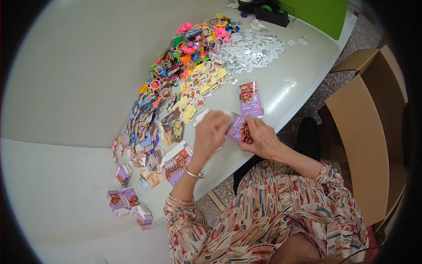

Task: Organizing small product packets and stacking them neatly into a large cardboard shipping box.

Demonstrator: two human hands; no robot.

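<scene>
My right hand grips a small purple printed carton just above the table edge. My left hand is at the carton's open end, fingers pinched on a white piece there. A flat purple carton blank lies on the white table just beyond my hands. Another flat purple blank lies by my left wrist. A long heap of small cards and cut-outs runs left of my hands.
Colourful small plastic toys and a pile of small white packets lie farther back. Several folded purple boxes stand at the near left. An open cardboard box stands on the floor at right. A dark tape dispenser and green panel are at the far end.
</scene>
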